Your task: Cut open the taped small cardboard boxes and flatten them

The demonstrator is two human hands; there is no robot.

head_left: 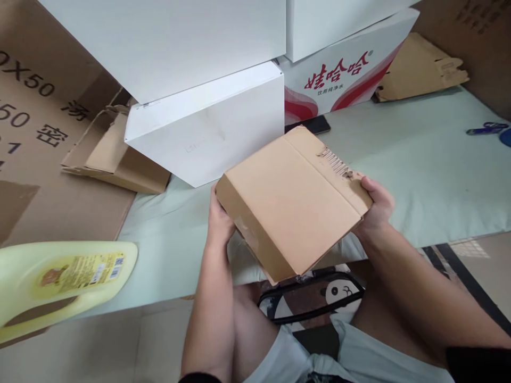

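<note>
Cardboard box: half-curled left hand and right hand gripped edges; green cloth lay beneath, tiled floor lower.

Visible quantities, as counted from where I stand. Hands: two. Small brown cartons: three. Large brown boxes: two. Plain white boxes: three. Red-printed white box: one. Yellow bottle: one. Blue scissors: one pair. Flat black item, partly hidden: one.
</note>
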